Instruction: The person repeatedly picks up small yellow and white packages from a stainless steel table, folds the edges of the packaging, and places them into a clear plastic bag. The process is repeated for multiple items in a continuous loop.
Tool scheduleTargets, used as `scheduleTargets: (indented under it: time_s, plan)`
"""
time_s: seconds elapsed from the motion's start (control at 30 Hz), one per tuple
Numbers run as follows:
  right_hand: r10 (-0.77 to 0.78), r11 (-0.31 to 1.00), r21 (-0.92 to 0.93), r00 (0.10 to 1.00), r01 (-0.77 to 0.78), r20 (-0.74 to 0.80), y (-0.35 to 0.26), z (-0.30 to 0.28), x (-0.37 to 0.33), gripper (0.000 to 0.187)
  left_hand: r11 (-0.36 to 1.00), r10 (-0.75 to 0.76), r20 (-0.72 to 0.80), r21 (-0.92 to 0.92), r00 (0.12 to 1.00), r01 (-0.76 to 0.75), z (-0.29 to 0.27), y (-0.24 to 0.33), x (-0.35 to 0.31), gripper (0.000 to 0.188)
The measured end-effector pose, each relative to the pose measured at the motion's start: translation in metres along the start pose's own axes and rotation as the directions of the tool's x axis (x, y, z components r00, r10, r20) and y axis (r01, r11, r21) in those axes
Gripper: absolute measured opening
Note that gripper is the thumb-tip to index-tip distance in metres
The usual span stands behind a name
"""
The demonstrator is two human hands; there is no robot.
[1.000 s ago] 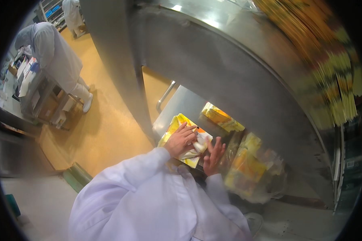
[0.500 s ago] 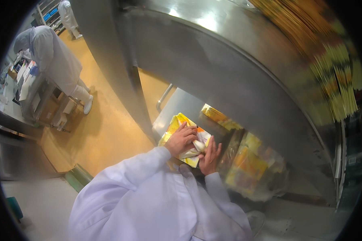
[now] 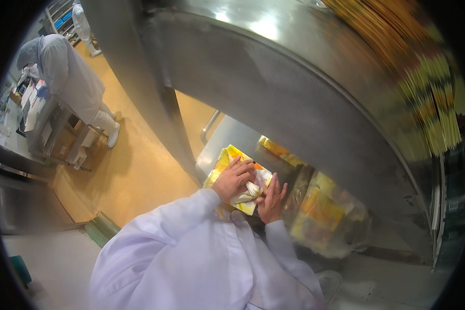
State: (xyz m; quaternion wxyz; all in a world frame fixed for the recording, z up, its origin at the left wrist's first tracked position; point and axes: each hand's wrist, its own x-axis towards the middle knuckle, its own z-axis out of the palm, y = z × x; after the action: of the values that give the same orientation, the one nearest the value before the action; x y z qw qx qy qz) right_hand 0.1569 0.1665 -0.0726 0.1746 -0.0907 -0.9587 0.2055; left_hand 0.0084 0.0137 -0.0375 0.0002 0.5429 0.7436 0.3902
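A stack of flat yellow, white and orange printed packets [image 3: 221, 161] lies in front of my body, above a grey metal surface. My left hand [image 3: 234, 179] rests across the top of the stack, its fingers bent over the packets and holding them. At the stack's right side is my right hand [image 3: 272, 200], fingers stretched up and apart. Its thumb side touches the near right part of the stack, where several packet edges [image 3: 253, 189] are bent up and fanned. The undersides of both hands are hidden.
A metal frame [image 3: 253, 77] arches above my hands. More yellow packets in a clear plastic bag [image 3: 320, 217] lie at my right. Rows of packets [image 3: 429, 103] stand at the far right. On the left, a person in white [image 3: 70, 72] bends over a table; another stands farther back.
The bent packet edges between my hands look more fanned now. My right hand has shifted very slightly, and its fingers are a little more upright. My left hand stays on the stack.
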Motion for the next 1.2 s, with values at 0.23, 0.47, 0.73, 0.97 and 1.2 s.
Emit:
scheduleTargets:
  time_s: [0.23, 0.47, 0.73, 0.97, 1.2]
  plan:
    - [0.108, 0.988, 0.114, 0.994, -0.106, -0.017, -0.006, -0.013, 0.005, 0.084, 0.989, -0.128, 0.078, -0.059, 0.989, 0.133, -0.003, 0.005, 0.004, 0.031]
    - [-0.045, 0.994, 0.098, 0.998, 0.039, 0.051, -0.012, -0.019, -0.001, 0.083, 0.997, -0.040, 0.031, 0.070, 0.999, 0.038, -0.012, 0.010, 0.007, 0.036]
    - [0.006, 0.999, 0.038, 0.998, -0.008, 0.069, -0.014, -0.013, -0.006, 0.087, 0.999, -0.038, -0.006, -0.016, 0.999, 0.038, -0.013, 0.011, 0.007, 0.031]
    - [0.248, 0.961, 0.111, 0.966, -0.254, 0.070, -0.019, -0.023, 0.005, 0.084, 0.992, -0.124, 0.060, -0.006, 0.990, 0.125, -0.011, 0.009, 0.008, 0.028]
    - [-0.042, 0.999, -0.008, 0.999, 0.042, -0.006, -0.020, -0.023, 0.000, 0.084, 0.998, -0.046, 0.035, 0.045, 0.998, 0.044, -0.022, 0.016, 0.015, 0.028]
